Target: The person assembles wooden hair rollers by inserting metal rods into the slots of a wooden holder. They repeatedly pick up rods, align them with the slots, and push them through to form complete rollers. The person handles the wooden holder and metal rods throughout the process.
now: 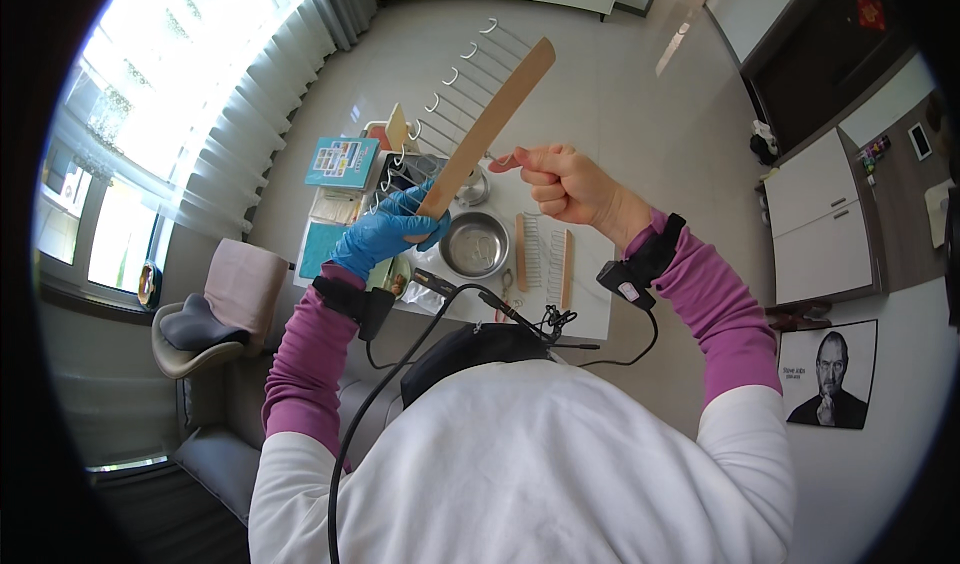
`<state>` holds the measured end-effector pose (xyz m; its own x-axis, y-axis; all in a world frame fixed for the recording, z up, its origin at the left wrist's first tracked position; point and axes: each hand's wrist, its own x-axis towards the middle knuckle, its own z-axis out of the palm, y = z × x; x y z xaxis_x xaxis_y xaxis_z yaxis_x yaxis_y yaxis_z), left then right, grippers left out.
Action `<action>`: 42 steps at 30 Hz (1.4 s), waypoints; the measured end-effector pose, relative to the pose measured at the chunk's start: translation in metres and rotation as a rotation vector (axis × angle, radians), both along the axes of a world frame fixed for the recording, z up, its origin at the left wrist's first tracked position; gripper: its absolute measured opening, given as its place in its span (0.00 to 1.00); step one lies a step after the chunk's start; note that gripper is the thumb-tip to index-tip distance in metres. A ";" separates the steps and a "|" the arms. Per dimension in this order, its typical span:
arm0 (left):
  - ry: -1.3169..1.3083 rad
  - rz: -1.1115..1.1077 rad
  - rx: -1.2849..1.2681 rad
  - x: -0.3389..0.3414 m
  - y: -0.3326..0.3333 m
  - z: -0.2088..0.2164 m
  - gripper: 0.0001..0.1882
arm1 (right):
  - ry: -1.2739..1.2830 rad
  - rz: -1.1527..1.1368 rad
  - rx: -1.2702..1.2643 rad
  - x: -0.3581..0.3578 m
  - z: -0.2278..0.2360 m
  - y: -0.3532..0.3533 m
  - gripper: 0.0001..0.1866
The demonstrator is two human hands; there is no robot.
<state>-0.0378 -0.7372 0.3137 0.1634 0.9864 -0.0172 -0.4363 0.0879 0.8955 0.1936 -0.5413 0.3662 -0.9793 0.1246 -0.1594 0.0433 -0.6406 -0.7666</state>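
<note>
My left hand (390,227), in a blue glove, is closed round the lower end of a long light-wood strip (495,119). A row of metal wire hooks (470,79) with white curled ends sticks out from the strip's left side. The strip is raised above the table and tilts up to the right. My bare right hand (575,189) is closed in a pinch beside the strip's right edge. What lies between its fingertips is too small to make out. Below, a round steel bowl (474,245) holds small thin pieces.
On the white table (590,309) lie two shorter wooden strips (567,269) with wire rows, a pliers-like tool (507,282) and black cables (555,322). A turquoise box (342,162) stands at the left. A chair (235,299) stands left, a cabinet (820,219) right.
</note>
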 end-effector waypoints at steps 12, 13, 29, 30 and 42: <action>0.111 0.387 -0.254 0.036 0.020 0.026 0.18 | -0.087 -0.579 1.934 -0.013 -0.061 -0.001 0.23; 0.068 0.386 -0.226 0.038 0.020 0.026 0.18 | -0.060 -0.621 2.088 -0.012 -0.064 -0.003 0.23; -0.080 0.347 -0.308 0.041 0.012 0.019 0.14 | -0.050 -0.203 2.372 -0.012 -0.069 0.002 0.20; -0.103 0.323 -0.300 0.040 0.009 0.017 0.14 | -0.052 -0.174 2.345 -0.012 -0.070 0.002 0.20; -0.012 0.385 -0.354 0.044 0.005 0.025 0.18 | 0.083 -0.165 2.133 0.007 -0.067 -0.003 0.34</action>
<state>0.0063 -0.7317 0.3386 -0.2082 0.9090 -0.3610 -0.5066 0.2155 0.8349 0.2002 -0.5444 0.2996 -0.9391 0.0730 0.3358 0.0289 0.9905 -0.1345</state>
